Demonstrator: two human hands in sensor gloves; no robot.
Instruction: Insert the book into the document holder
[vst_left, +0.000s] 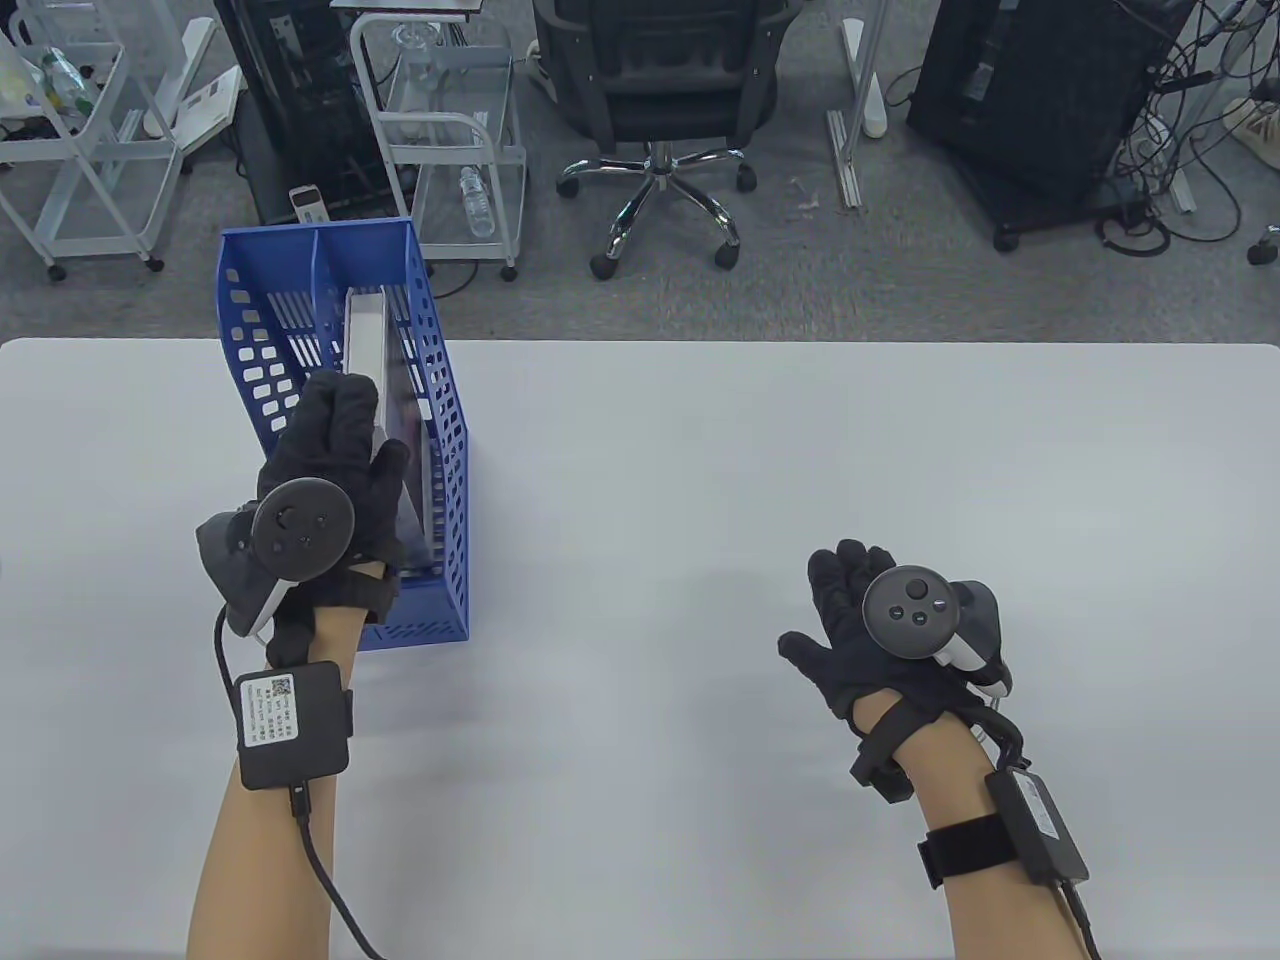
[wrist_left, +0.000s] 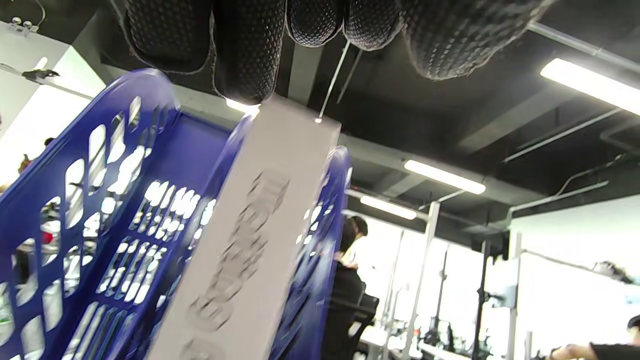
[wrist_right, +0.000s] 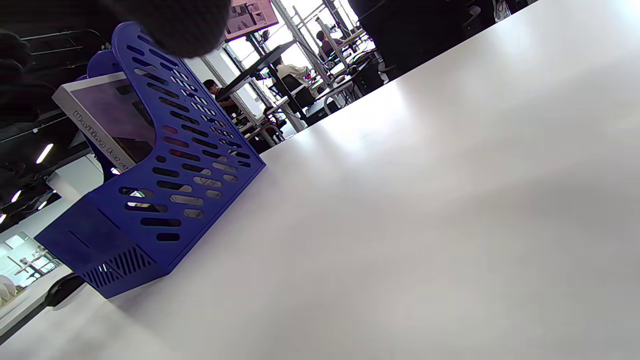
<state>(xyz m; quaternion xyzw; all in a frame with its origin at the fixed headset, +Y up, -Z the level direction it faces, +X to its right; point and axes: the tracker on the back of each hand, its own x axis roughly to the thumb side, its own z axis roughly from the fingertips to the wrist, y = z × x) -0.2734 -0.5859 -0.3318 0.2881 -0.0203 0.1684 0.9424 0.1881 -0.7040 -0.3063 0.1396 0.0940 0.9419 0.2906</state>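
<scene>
One book (vst_left: 372, 370), one blue document holder (vst_left: 448, 470), two gloved hands. Two compartments in the holder, split by a single divider; book in the right-hand one, standing on edge, long axis running from the near open end toward the tall back wall. White spine (wrist_left: 250, 240) turned toward the person and tilted, lettering blurred in the left wrist view, partly legible in the right wrist view (wrist_right: 95, 132). Dark glossy cover facing the holder's right wall.

Holder of rigid plastic, sides perforated with rows of oblong slots, front lip low and solid with fine diagonal grating, right wall sweeping up in a curve toward the back. Standing at the left of the white table (vst_left: 800, 450), smooth and matte with soft reflections.

Left hand (vst_left: 330, 470) over the holder's near half, fingers (wrist_left: 245, 50) laid along the book's top edge and thumb on the opposite face: gripping the book. Fingertips knitted black with a dotted texture, touching the spine's upper end.

Right hand (vst_left: 870, 625) well apart from the holder, low over the bare table at the right, fingers spread and loosely extended, holding nothing; whether the palm touches the surface, hard to say from above. Round dark tracker on the back of each hand.
</scene>
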